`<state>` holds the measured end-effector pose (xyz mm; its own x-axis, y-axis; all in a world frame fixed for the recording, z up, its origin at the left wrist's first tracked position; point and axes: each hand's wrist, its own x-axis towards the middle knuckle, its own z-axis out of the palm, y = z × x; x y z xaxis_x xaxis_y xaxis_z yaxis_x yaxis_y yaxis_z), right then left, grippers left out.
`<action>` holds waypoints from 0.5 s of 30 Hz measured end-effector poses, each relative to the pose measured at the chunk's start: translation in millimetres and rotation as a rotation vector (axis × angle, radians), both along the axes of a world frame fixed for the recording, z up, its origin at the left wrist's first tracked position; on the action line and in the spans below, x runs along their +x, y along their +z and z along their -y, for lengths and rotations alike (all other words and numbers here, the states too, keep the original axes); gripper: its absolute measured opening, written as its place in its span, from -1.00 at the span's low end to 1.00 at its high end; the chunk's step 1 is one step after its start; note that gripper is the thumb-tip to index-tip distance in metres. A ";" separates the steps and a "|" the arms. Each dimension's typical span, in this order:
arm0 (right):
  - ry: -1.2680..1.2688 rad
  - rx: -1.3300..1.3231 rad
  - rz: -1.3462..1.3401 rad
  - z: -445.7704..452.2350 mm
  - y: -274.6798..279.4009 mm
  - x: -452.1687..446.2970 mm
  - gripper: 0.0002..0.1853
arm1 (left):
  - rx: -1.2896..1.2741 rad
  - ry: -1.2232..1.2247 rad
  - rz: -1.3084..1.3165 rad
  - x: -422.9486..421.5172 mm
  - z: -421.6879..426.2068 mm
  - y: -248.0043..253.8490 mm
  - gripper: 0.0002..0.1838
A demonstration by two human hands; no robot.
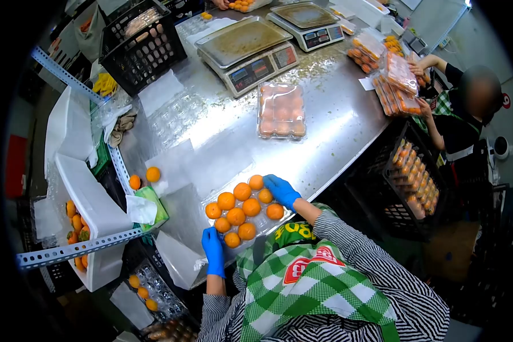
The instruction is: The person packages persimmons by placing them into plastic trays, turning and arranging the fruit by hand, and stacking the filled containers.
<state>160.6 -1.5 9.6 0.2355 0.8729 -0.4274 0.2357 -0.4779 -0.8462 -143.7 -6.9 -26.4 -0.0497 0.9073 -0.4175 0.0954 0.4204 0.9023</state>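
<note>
A clear plastic tray [260,222] in front of me holds several oranges [235,216], with bare clear pockets near its right side. My left hand [212,249], in a blue glove, rests at the tray's near left edge with fingers stretched upward. At the opposite side, my right hand [282,191], also blue-gloved, has its fingers extended beside the upper right oranges and touches the tray's edge. Neither hand visibly lifts an orange. Farther up the metal table [330,122] lies a closed clear pack of oranges [281,110].
Two scales [245,48] stand at the back. A black crate [142,48] sits back left; another crate [413,179] of packed fruit is right. A co-worker [453,102] holds stacked packs. Two loose oranges [153,174] lie by a tissue pack [154,205] and white foam boxes [88,194].
</note>
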 end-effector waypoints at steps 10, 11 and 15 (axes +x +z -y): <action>-0.117 -0.104 -0.515 -17.1 19.2 5.8 -0.45 | -0.384 0.117 0.723 29.2 6.8 53.2 -0.52; -0.097 -0.120 -0.547 -18.3 14.5 7.2 -0.45 | -0.407 0.093 0.768 34.8 8.3 63.5 -0.48; -0.084 -0.045 -0.677 -20.6 5.7 7.3 -0.55 | -0.403 0.070 0.896 36.7 12.3 62.5 -0.44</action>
<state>167.9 19.1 15.3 -0.0300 0.8414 -0.5396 -0.3780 -0.5093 -0.7731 -106.9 -19.2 36.1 0.3880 0.6956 -0.6046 -0.5911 0.6912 0.4159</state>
